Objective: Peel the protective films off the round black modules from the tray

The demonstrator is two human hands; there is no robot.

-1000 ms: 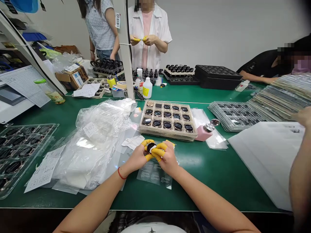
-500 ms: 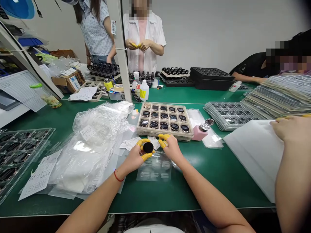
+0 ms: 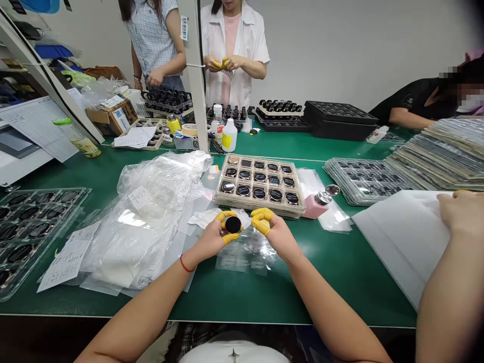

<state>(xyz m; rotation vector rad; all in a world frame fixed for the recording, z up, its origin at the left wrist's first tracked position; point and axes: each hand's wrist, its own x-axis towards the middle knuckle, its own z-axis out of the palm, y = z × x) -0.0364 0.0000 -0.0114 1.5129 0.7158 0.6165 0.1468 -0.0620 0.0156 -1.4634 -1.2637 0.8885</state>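
My left hand (image 3: 212,236), in yellow finger cots, grips a round watch head (image 3: 233,225) by its edge, its plain black face turned up toward me. To its right, my right hand (image 3: 277,232) has its cot-covered thumb and fingers bent together; anything between them is too small to make out. The two hands are a little apart. Beneath them lies a clear printed plastic film (image 3: 242,262), with a crumpled white cloth (image 3: 206,217) just behind. Beyond the hands stands a beige compartment tray (image 3: 260,205) with rows of round black watch heads.
A pink pump bottle (image 3: 315,206) stands right of the tray. Plastic bags (image 3: 147,227) cover the left side, beside a clear tray (image 3: 85,194) of round parts. At right, another person's arm (image 3: 449,272) rests over white sheets (image 3: 401,232). A white post (image 3: 194,75) rises ahead.
The view has shifted slightly. My right hand's fingers have drawn closer together and turned inward, while my left hand keeps hold of the watch head. The neighbour's arm stays over the white sheets.
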